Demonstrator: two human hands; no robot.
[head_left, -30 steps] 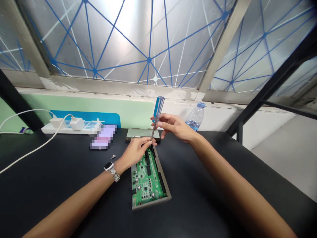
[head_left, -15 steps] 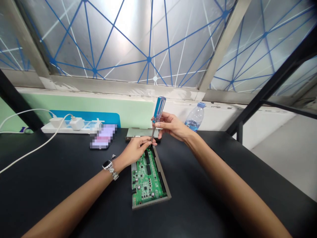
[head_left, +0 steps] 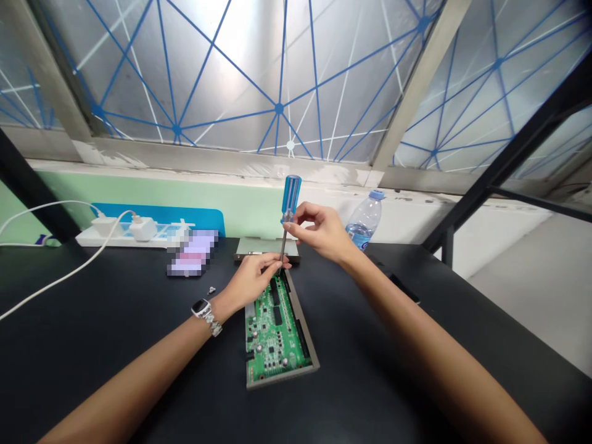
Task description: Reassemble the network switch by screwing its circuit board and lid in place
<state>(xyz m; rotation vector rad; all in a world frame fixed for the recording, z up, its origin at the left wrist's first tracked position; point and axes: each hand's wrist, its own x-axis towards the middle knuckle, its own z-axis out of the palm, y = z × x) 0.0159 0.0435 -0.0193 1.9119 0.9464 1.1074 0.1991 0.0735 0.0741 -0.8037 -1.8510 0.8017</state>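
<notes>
A screwdriver (head_left: 291, 194) with a clear blue handle stands nearly upright over the far end of a green circuit board (head_left: 272, 336). My right hand (head_left: 324, 234) has thumb and fingers closed on the lower part of its handle. Lower down, my left hand (head_left: 252, 275) pinches the shaft close to the board. The tip is hidden among the left fingers, so what it touches cannot be made out. The board sits in a shallow grey metal frame (head_left: 284, 377) on the black table. Small metal screws (head_left: 211, 290) lie left of the left hand.
Behind the board lies a flat metal case (head_left: 250, 246). A water bottle (head_left: 363, 222) stands at the back right. On the left are a white power strip (head_left: 129, 239) with cables and a blurred phone (head_left: 192, 254). A dark flat object (head_left: 406, 290) lies beside my right forearm.
The screwdriver handle has tipped left and is more upright. My right hand has shifted slightly left and its grip has turned. The left hand and board stay almost still.
</notes>
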